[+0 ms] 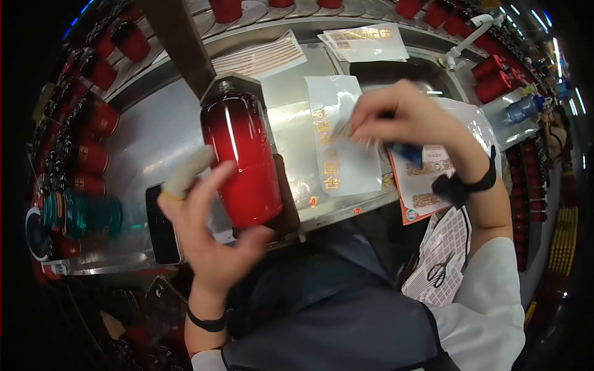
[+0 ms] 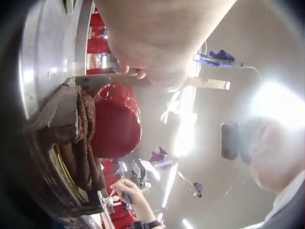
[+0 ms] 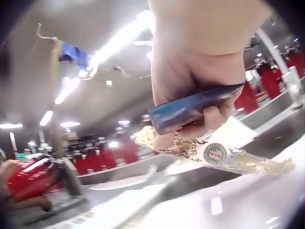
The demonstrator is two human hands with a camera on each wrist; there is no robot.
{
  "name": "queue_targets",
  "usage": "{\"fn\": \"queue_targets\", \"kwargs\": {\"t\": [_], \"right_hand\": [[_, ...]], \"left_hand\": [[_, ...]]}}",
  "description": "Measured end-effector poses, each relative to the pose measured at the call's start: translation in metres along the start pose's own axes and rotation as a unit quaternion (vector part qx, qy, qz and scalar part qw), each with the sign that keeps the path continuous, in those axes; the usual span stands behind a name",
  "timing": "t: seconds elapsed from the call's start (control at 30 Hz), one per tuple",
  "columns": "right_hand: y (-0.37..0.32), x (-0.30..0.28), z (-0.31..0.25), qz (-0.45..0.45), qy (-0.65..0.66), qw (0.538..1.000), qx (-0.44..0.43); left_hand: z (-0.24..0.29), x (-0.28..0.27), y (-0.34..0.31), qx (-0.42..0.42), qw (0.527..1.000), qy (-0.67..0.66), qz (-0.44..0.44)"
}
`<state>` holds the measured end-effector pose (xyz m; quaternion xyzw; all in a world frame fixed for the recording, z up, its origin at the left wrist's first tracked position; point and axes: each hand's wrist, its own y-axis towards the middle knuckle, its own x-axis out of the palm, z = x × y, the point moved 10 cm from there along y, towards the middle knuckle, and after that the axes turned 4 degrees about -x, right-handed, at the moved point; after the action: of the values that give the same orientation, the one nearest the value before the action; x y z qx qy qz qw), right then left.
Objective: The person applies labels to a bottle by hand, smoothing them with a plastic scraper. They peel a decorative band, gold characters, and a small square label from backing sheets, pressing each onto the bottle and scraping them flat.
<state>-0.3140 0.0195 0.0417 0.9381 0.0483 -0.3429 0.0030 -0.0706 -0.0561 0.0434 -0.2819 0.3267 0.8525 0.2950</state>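
Observation:
A glossy red bottle [image 1: 244, 157] with a black shoulder lies on a dark stand padded with a brown towel [image 2: 86, 133]. My left hand [image 1: 210, 229] is beside its lower end, fingers spread and relaxed along the bottle's side, thumb near the base; one finger wears a pale finger cot [image 1: 189, 172]. My right hand [image 1: 411, 117] is over the bench to the right. Its curled fingers hold a flat dark blue card [image 3: 190, 109] against the palm. At its fingertips is a clear decal strip [image 3: 190, 150] with gold patterns and a round green emblem.
A sheet of gold characters [image 1: 346, 167] lies right of the bottle, with an orange-edged stack of decal sheets [image 1: 411, 191] further right. A phone [image 1: 162, 226] and a teal jar [image 1: 93, 213] are at left. Scissors [image 1: 438, 274] lie on patterned sheets. A tap [image 1: 464, 46] stands behind.

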Motion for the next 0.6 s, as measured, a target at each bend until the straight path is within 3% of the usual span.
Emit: {"fn": "queue_targets", "kwargs": {"t": [0.1, 0.17, 0.23, 0.3, 0.37, 0.53, 0.6], "right_hand": [[0.019, 0.055, -0.071, -0.025, -0.026, 0.994, -0.101], [0.021, 0.071, -0.083, -0.063, -0.04, 0.994, -0.084], [0.025, 0.076, -0.086, -0.066, -0.021, 0.994, -0.079], [0.026, 0.077, -0.081, -0.057, -0.019, 0.997, -0.047], [0.024, 0.079, -0.081, -0.055, -0.012, 0.997, -0.044], [0.028, 0.086, -0.082, -0.049, -0.007, 0.998, -0.048], [0.032, 0.083, -0.083, -0.006, -0.003, 0.997, -0.08]], "left_hand": [[0.033, 0.014, 0.009, 0.075, 0.992, 0.089, -0.039], [0.029, 0.019, 0.008, 0.073, 0.995, 0.07, -0.024], [-0.008, 0.039, 0.0, -0.001, 0.998, 0.038, -0.059], [-0.021, 0.041, -0.005, 0.027, 0.995, 0.083, -0.039], [-0.038, 0.042, -0.009, -0.01, 0.997, -0.059, -0.047], [-0.073, 0.055, -0.02, -0.044, 0.986, -0.151, -0.06], [-0.075, 0.055, -0.02, -0.045, 0.981, -0.179, -0.065]]}}
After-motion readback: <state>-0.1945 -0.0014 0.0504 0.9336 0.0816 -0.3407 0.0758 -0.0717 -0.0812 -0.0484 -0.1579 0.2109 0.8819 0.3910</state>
